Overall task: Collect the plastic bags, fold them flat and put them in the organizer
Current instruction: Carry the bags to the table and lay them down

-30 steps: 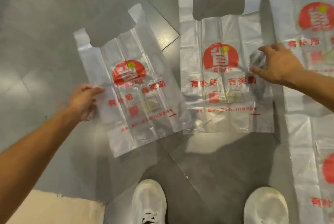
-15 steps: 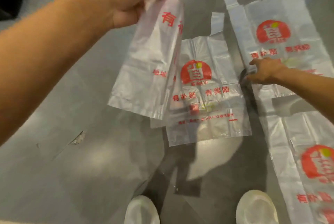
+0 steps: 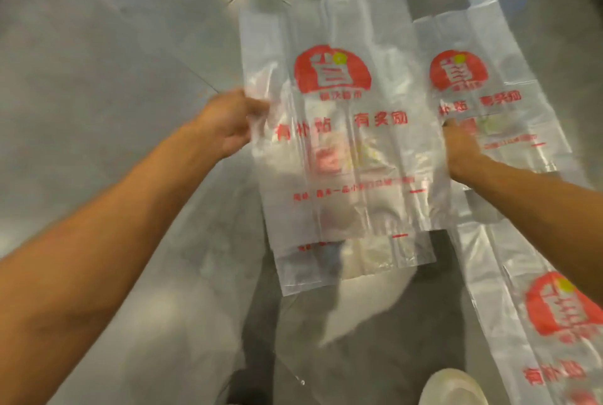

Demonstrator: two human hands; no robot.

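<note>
Two clear plastic bags with red print overlap in the middle of the head view. The upper bag (image 3: 342, 150) is stretched between my hands, and the lower bag (image 3: 359, 261) sticks out beneath its bottom edge. My left hand (image 3: 228, 124) pinches the upper bag's left edge. At the right edge, my right hand (image 3: 461, 150) grips the plastic, with its fingertips hidden by the film. A third bag (image 3: 509, 88) lies flat on the floor just behind my right hand, and a fourth bag (image 3: 554, 313) lies at the lower right. No organizer is in view.
Everything lies on a grey tiled floor (image 3: 98, 110) with thin seams. My white shoe (image 3: 453, 388) shows at the bottom right, close to the fourth bag. Dark shadows fall on the floor below the held bags.
My left hand swung its bag down from high on the left and spread it over the middle bag. My right hand shifted from the floor bag's side to the right edge.
</note>
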